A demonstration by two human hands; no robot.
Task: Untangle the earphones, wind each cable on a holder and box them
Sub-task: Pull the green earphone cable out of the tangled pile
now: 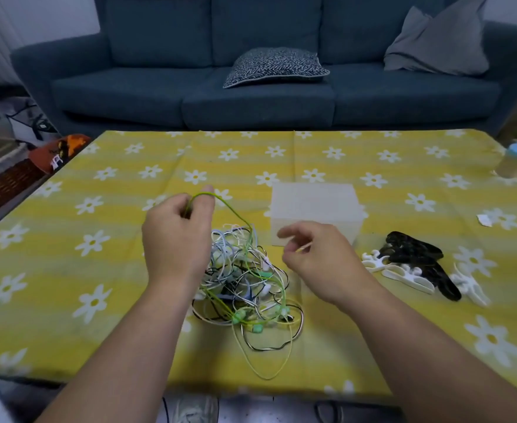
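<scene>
A tangled heap of earphones [245, 282] in green, white, blue and black lies in the middle of the yellow flowered tablecloth [98, 270]. My left hand [175, 233] is raised above the heap's left side and pinches a loop of green cable [236, 213] that runs down into the tangle. My right hand [315, 254] hovers to the right of the heap, its fingers pinching a thin pale-green piece, probably the cable's end. A translucent box [315, 215] stands behind my right hand. White and black cable holders [416, 267] lie in a pile to the right.
A blue sofa [251, 87] with cushions stands beyond the table's far edge. A blue-lidded jar [516, 160] sits at the table's far right corner, and a small paper scrap [484, 220] lies near the right edge. Clutter fills the floor on the left.
</scene>
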